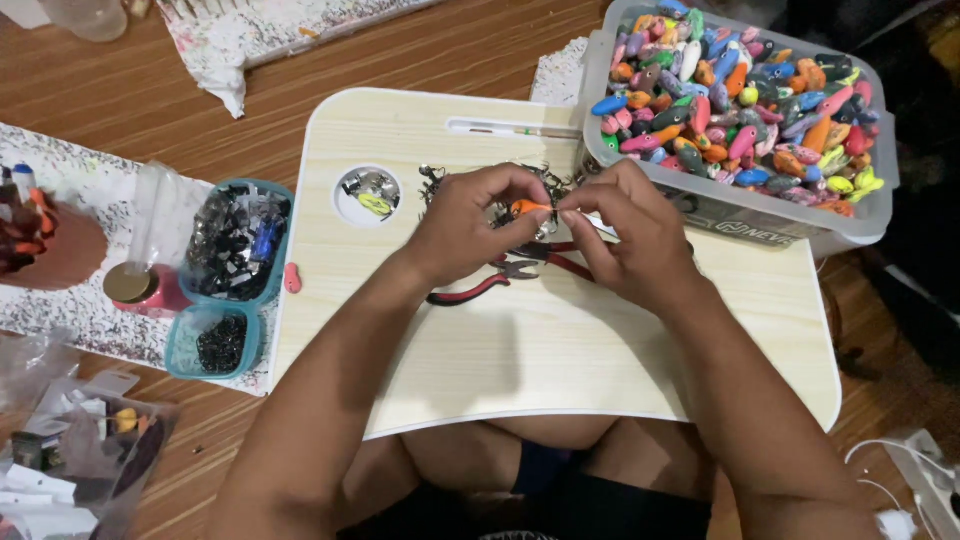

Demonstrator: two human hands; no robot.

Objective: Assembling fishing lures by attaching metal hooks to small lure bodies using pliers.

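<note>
My left hand (468, 225) and my right hand (630, 235) meet over a pale wooden lap tray (560, 350). Together their fingertips pinch a small orange lure-shaped piece (530, 208). Just beyond the fingers lies a pile of small metal hooks and rings (545, 185). Red-handled pliers (500, 278) lie on the tray under my hands, jaws partly hidden by my right hand.
A clear bin (735, 205) full of colourful lure bodies stands at the tray's right rear. A round cup recess (368, 193) holds metal bits and a yellow piece. Two teal tubs (240, 240) of small parts, a red-based bottle (140, 285) and a pink piece (292, 278) are left.
</note>
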